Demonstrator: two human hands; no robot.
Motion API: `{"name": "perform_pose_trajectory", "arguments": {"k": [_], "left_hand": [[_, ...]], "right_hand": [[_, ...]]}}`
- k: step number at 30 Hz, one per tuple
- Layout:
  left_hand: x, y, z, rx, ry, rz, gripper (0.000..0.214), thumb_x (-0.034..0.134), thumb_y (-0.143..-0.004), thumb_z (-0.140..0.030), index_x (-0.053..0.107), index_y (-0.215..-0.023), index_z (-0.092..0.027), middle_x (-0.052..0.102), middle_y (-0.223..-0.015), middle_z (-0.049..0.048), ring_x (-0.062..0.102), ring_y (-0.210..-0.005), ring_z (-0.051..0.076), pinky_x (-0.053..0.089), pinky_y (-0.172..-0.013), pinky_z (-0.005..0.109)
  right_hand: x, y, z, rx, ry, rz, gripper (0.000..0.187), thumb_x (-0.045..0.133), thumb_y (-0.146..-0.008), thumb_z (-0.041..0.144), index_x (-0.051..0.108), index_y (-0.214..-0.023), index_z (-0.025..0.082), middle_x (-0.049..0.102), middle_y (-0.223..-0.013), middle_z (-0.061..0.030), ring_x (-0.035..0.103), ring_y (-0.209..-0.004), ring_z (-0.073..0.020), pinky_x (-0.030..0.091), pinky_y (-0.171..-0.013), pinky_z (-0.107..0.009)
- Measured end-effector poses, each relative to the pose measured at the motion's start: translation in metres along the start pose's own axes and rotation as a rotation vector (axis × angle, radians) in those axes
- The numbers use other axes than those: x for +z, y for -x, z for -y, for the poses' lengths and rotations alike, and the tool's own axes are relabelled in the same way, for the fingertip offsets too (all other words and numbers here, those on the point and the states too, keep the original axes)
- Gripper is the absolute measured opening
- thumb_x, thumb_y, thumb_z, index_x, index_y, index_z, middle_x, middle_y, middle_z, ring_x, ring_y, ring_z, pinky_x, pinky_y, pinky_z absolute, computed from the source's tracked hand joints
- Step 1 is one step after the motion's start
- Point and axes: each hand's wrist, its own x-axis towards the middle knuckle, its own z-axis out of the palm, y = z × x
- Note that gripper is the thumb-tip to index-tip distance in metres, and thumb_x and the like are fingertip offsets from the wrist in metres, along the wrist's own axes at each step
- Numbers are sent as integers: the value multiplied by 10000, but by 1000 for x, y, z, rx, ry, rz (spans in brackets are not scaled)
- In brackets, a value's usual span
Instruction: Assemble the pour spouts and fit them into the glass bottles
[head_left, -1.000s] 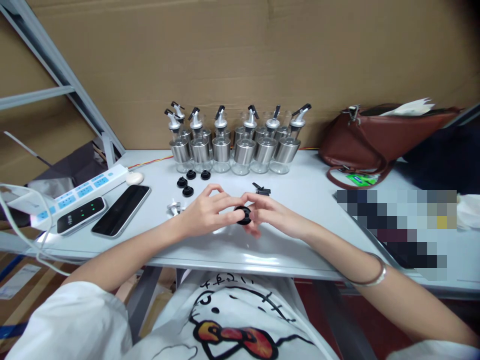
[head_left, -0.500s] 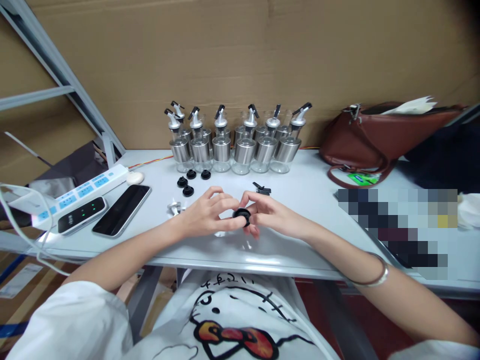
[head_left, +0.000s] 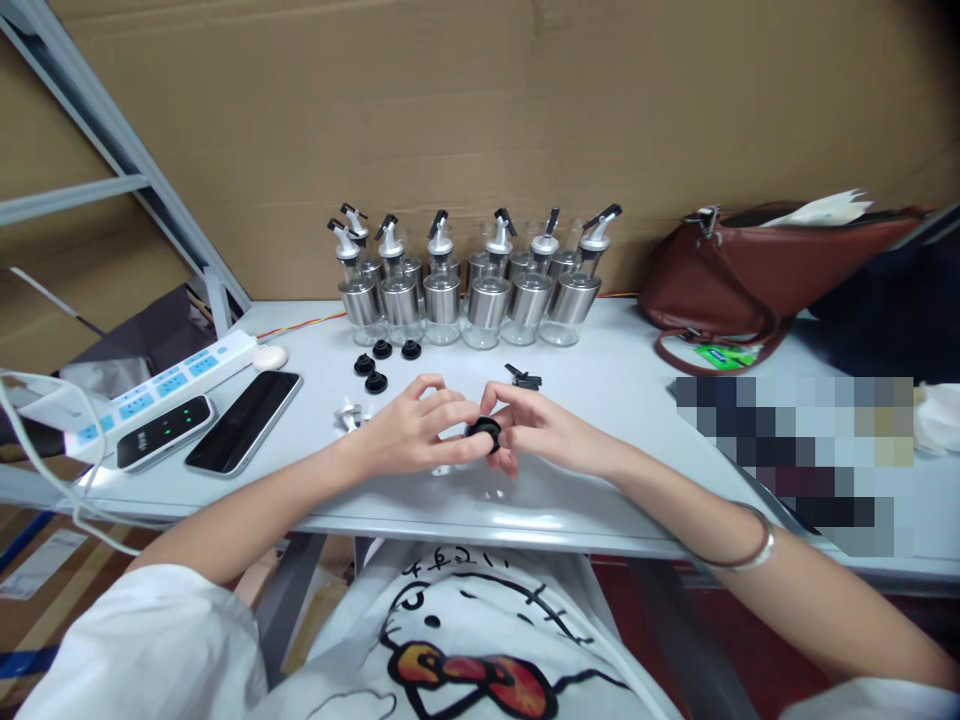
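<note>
Between my two hands, just above the table, is a round black stopper [head_left: 484,430]. My left hand [head_left: 420,428] pinches its left side with thumb and fingers. My right hand [head_left: 536,428] grips its right side, fingers curled. Several matching black stoppers [head_left: 376,382] lie beyond my left hand. A silver pour spout [head_left: 347,416] rests beside my left wrist, and something pale under that hand is mostly hidden. Small black levers [head_left: 525,376] lie in a little pile past my right hand. Farther back stand glass-and-steel oil bottles [head_left: 489,302], the front ones topped with pour spouts.
A phone [head_left: 244,422], a small device with green lights [head_left: 165,432] and a white power strip [head_left: 169,382] lie at the left, with cables. A brown handbag [head_left: 750,270] sits at the back right. Cardboard [head_left: 480,120] rises behind the table [head_left: 615,505].
Hardly anything differs. Both hands stay in the same place around the black stopper, which has tilted slightly; the camera view has shifted a touch.
</note>
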Motion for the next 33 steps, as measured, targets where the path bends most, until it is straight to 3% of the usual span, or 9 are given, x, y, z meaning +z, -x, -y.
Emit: {"name": "perform_pose_trajectory", "arguments": {"k": [7,14,33], "left_hand": [[0,-2,0,56,-19,-21,45,557,-865,-211,538,-855,-250,622,-845,-19,517,-780,122,376,-782,324],[-2,-5,-2,81,-40,-79,105,632,-811,-186,563,-841,-259,610,-791,-40,511,-785,126,350,-782,337],[-5,-9,-3,97,-115,-87,100,606,-811,-192,542,-822,-267,607,-783,-64,525,-818,121,383,-822,356]], "right_hand": [[1,0,0,6,-32,13,214,542,-672,108,430,-830,198,639,-576,58,578,-466,-87,476,-502,-220],[1,-1,-5,1,-42,2,228,562,-649,102,425,-804,199,646,-566,61,587,-452,-88,473,-482,-206],[5,0,-4,-49,-55,-10,221,591,-673,82,430,-781,189,652,-593,63,619,-481,-81,483,-494,-185]]}}
